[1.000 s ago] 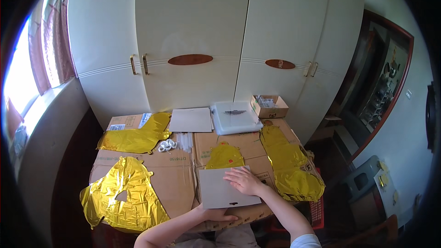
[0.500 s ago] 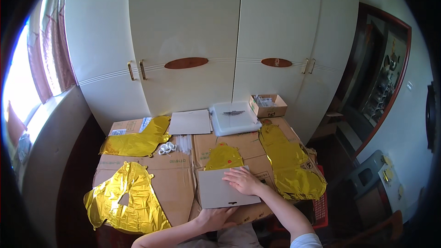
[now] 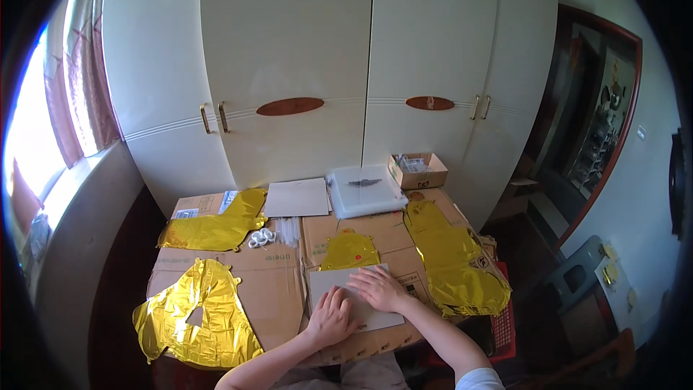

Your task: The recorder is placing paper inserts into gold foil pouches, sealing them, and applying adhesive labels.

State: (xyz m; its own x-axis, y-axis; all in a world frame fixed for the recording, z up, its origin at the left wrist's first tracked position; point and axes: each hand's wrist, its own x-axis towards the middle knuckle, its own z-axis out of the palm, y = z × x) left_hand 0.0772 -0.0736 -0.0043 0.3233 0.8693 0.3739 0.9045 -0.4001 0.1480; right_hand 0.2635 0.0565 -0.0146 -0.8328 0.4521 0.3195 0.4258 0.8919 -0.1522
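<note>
A light grey card lies flat at the near edge of the cardboard-covered table. My right hand rests on it, palm down with fingers spread. On its left part sits my left hand, knuckles bent and fingers laid on the surface, holding nothing. From beneath the card's far edge a flat gold foil balloon with small red spots sticks out; the rest of it is hidden.
Other flat gold foil balloons lie at near left, far left and right. Toward the back are white ribbon rolls, clear straws, grey cards, a translucent plastic box and a small carton.
My left hand has come up from below the card's near edge onto its top. The right hand stays on the card. The view has shifted slightly.
</note>
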